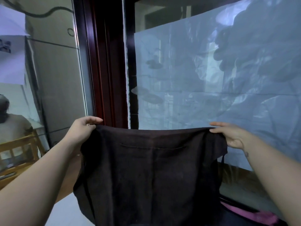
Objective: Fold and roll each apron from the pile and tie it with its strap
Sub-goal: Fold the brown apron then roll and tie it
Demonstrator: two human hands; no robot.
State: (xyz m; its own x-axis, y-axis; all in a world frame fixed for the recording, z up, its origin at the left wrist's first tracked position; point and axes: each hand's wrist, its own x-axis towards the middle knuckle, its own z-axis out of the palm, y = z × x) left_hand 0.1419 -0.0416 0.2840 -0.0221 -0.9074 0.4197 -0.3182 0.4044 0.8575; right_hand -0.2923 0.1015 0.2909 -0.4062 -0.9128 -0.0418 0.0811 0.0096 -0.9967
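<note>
"So, what lies nearest the lens?" the desk asks.

"At 5 o'clock, a crumpled pink cloth (254,216) lies on something dark. Whether it belongs to the pile, I cannot tell. At 7 o'clock there is a plain pale surface (68,209)."

"And the apron?"

"A dark brown, almost black woven-cloth apron (151,173) is held up in the air. It hangs from mid-frame down to 6 o'clock and is spread to its full width. Its stitched pocket seam (153,146) faces the camera. A thin dark strap (222,158) dangles loose at 4 o'clock."

"The hands?"

"They are well apart. The left hand (83,129), at 9 o'clock, grips the top corner on its side with fingers curled over the hem. The right hand (232,137), at 3 o'clock, pinches the opposite corner between thumb and fingers. The top edge sags slightly between them."

"Progress?"

"Early, by my reading. This apron shows no fold and no roll, and its strap is untied, so all three steps remain. No rolled bundle is in view, so how many are finished cannot be told."

"Beyond it?"

"At 2 o'clock is a window pane covered in pale blue film (211,79), and at 11 o'clock a dark red wooden frame (105,62). Far out at 9 o'clock stands a light wooden chair (19,149), with a person in a grey top (11,126) near it."
</note>
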